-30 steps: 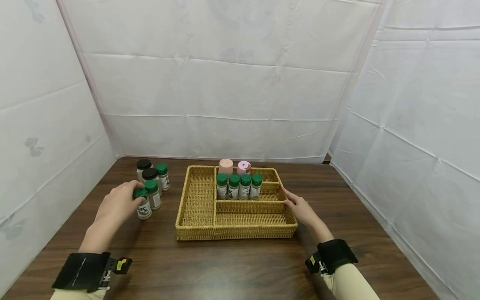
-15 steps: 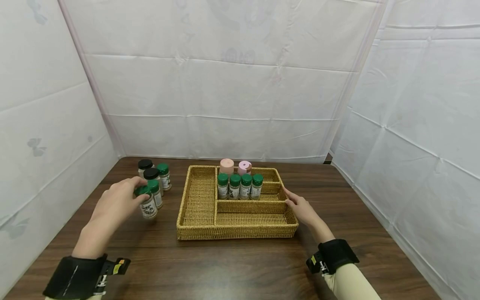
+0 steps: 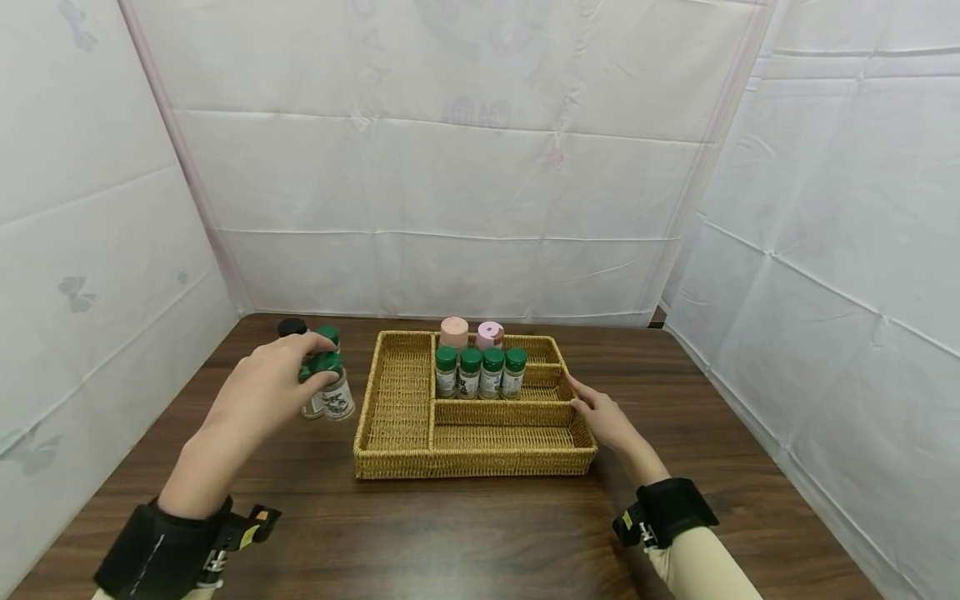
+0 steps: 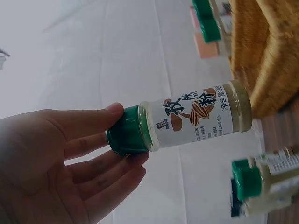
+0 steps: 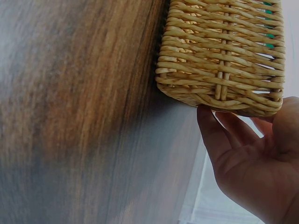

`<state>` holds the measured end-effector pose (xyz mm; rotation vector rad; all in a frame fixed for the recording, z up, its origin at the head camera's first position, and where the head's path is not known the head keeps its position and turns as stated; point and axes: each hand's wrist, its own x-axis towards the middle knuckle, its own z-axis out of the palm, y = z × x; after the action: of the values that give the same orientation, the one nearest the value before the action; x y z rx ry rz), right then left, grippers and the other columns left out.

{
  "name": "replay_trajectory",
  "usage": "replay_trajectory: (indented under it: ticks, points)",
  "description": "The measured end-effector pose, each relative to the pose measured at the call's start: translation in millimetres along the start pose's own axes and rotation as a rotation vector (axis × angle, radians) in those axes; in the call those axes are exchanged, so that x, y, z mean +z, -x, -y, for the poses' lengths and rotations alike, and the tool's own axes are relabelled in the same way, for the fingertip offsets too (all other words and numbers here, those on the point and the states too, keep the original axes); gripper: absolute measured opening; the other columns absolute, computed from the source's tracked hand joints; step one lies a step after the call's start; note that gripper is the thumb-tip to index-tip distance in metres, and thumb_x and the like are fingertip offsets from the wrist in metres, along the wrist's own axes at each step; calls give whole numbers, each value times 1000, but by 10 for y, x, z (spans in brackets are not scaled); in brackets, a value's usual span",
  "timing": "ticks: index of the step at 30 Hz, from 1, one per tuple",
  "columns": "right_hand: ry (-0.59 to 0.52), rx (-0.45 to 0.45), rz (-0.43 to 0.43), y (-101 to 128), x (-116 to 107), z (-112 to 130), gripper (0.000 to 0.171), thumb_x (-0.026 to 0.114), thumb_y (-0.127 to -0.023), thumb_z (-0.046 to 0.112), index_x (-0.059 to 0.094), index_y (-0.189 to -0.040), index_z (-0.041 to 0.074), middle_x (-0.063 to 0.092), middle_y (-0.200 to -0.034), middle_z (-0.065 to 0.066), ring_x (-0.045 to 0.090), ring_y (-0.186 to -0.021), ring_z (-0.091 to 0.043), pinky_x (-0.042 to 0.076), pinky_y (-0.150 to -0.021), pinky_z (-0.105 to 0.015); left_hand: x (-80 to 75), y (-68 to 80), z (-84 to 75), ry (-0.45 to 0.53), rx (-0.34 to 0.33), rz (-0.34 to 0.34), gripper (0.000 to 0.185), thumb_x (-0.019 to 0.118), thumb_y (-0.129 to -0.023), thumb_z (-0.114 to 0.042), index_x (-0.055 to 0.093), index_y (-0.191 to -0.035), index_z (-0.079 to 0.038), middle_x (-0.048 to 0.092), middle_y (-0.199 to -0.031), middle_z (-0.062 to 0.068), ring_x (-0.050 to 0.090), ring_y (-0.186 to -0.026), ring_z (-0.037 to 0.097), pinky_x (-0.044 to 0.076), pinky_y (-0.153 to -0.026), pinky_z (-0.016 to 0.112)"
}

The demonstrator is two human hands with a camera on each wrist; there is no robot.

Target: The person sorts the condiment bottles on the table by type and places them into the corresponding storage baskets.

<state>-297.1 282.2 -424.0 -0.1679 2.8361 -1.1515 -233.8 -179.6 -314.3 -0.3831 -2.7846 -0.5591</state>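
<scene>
My left hand (image 3: 266, 392) grips a green-capped spice jar (image 3: 333, 388) by its cap and holds it above the table, just left of the wicker tray (image 3: 392, 400). In the left wrist view the fingers (image 4: 93, 123) wrap the green cap, and the labelled jar (image 4: 194, 115) points toward the tray (image 4: 264, 56). My right hand (image 3: 600, 414) rests with straight fingers against the tray's right wall; the right wrist view shows its fingertips (image 5: 208, 126) touching the woven side (image 5: 224, 60). Several green-capped jars (image 3: 480, 372) stand in a row in the tray's middle compartment.
Other jars with green and black caps (image 3: 300, 333) stand on the brown table left of the tray, behind my left hand. Two pink containers (image 3: 470, 332) stand at the tray's back. White sheets wall in the table on three sides.
My left hand has lifted the green-capped jar from the group on the table and carried it right, toward the tray. The right hand has stayed on the tray's wall.
</scene>
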Motion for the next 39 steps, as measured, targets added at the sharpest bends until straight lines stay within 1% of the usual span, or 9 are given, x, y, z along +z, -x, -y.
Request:
replay_trajectory:
  ticks: [4, 9, 14, 17, 21, 24, 27, 34, 39]
  points:
    - [15, -3, -14, -7, 10, 1, 53, 41, -109, 16, 24, -160, 19, 38, -156, -26, 46, -73, -23, 41, -76, -37, 28, -46, -150, 9, 43, 1, 35, 70, -95, -28, 63, -125, -13, 69, -120, 12, 66, -99, 31, 54, -78, 52]
    - [-10, 6, -10, -23, 27, -2, 53, 40, -109, 16, 24, -160, 21, 49, -142, -32, 24, -52, -15, 36, -59, -32, 125, -138, -323, 0, 99, -6, 33, 71, -94, -27, 64, -123, -14, 70, -119, 10, 68, -100, 28, 56, -78, 48]
    - [3, -2, -11, -26, 38, 2, 54, 41, -109, 16, 24, -160, 21, 48, -144, -31, 32, -54, -18, 40, -66, -34, 238, -254, -503, 0, 134, 16, 32, 72, -93, -28, 65, -121, -14, 70, -118, 8, 67, -94, 23, 56, -73, 41]
    - [16, -11, -17, -21, 37, 12, 54, 40, -109, 15, 24, -160, 20, 40, -154, -27, 60, -87, -32, 43, -82, -40, 304, -336, -629, 6, 149, 37, 33, 71, -94, -29, 65, -123, -15, 69, -122, 7, 68, -98, 25, 57, -77, 43]
    - [20, -21, -21, -16, 33, 18, 54, 40, -109, 15, 24, -160, 18, 33, -158, -24, 47, -137, -39, 45, -96, -48, 388, -450, -813, 8, 165, 62, 36, 70, -94, -31, 64, -126, -16, 68, -125, 6, 67, -104, 27, 57, -84, 45]
    - [14, -18, -19, -12, 31, 12, 53, 40, -109, 15, 24, -160, 18, 34, -157, -26, 63, -92, -36, 49, -84, -43, 453, -542, -958, 7, 192, 75, 36, 71, -94, -32, 63, -127, -18, 67, -126, 4, 67, -105, 25, 57, -83, 43]
    - [-8, -8, -14, -15, 36, 2, 53, 40, -109, 16, 24, -160, 19, 48, -145, -30, 33, -52, -18, 40, -60, -33, 518, -634, -1102, 8, 222, 90, 34, 70, -95, -32, 63, -126, -20, 65, -128, 3, 66, -108, 24, 57, -84, 42]
    - [-32, -3, -15, -4, 44, -2, 54, 41, -109, 17, 24, -160, 21, 45, -148, -30, 21, -46, -13, 35, -52, -29, 701, -857, -1393, 1, 266, 100, 33, 70, -95, -32, 63, -125, -21, 66, -128, 0, 62, -118, 24, 55, -97, 43]
    - [-27, 16, -16, 15, 62, 32, 53, 41, -109, 19, 25, -160, 23, 55, -92, -17, 24, -44, -11, 28, -44, -24, 818, -967, -1556, 0, 296, 124, 36, 68, -96, -32, 61, -129, -20, 65, -130, 1, 65, -112, 20, 59, -86, 38]
